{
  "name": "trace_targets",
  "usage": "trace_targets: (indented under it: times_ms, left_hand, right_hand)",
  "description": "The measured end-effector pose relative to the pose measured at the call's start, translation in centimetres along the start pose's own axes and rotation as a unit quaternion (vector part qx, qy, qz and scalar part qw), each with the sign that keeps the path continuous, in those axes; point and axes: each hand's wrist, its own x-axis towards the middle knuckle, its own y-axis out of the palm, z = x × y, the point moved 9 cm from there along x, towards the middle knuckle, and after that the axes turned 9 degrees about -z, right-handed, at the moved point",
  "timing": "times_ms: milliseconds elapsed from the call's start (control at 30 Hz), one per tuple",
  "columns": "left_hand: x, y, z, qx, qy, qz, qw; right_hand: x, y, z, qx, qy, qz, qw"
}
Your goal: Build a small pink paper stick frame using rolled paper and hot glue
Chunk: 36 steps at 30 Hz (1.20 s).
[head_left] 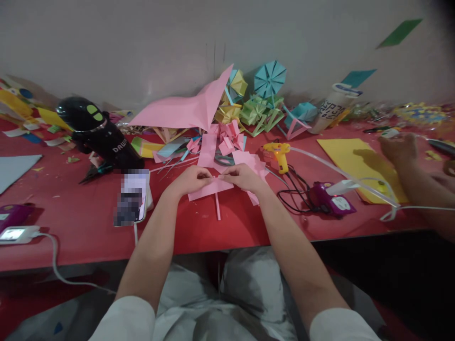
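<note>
Pinching at the far edge of a small, flat pink paper rectangle [208, 192], the bare left hand [197, 181] and bare right hand [241, 177] work almost tip to tip, thumbs and fingers closed on the sheet. Their exact contact is partly hidden by the knuckles, so I cannot tell whether a crease has been started.

Taking the yellow plastic glue gun [279, 155] as the landmark, the rectangle is to its left and nearer the person, over the red tabletop [199, 232]. A narrow pink paper strip [218, 208] juts out from under the rectangle, further toward the person than the gun. Loose pink paper pieces [256, 168] spread just left of the gun, by the right hand; a black bottle with green eye shapes [101, 132] stands well to its left. Well to the gun's right, another person's hand [401, 149] is near yellow paper sheets [332, 151].

To work this thin paper well, I would match the edges before pressing, pin one end lightly, and run a thumb outward from the middle, keeping the strip clear of the crease.
</note>
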Motion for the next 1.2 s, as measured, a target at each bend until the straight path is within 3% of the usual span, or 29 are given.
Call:
trace_targets:
  times_ms: [600,900,1200]
  left_hand:
    - [-0.18,0.37,-0.19,0.016,0.000,0.015,1.000]
    - [-0.21,-0.05,-0.33,0.022,-0.005,-0.015,1.000]
    - [-0.05,0.05,-0.32,0.056,0.044,-0.034,0.997]
  right_hand:
    - [0.06,0.48,0.31,0.013,-0.027,0.019,0.999]
    - [0.19,0.15,0.06,-0.010,-0.028,0.011,1.000]
    - [0.30,-0.04,-0.18,-0.011,-0.020,-0.006,1.000]
